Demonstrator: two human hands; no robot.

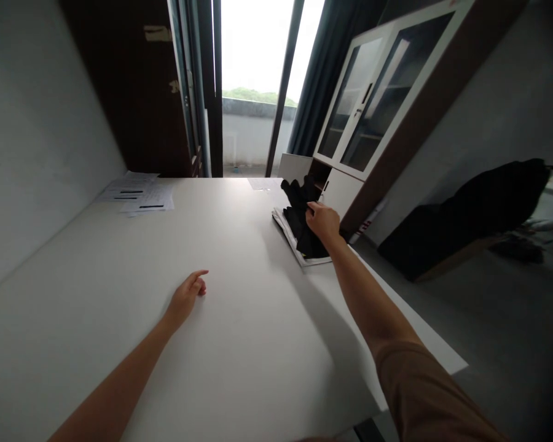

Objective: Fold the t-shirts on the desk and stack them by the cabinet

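My right hand (323, 221) reaches to the table's right edge and is closed on a black glove (297, 195), a soft fabric piece whose finger-like ends stick up. More black fabric (304, 236) lies beneath it, on a flat white stack (295, 248) that looks like papers or a folder; my hand hides part of this. My left hand (187, 294) rests on the white table (230, 344) left of the middle. Its index finger is stretched out and the others are loosely curled, with nothing held.
Loose printed sheets (141, 195) lie at the table's far left corner, by the wall. Another pale sheet (263, 184) is at the far edge. A white cabinet (364, 110) with glass doors stands behind on the right. A dark covered object (461, 215) sits beyond the right edge.
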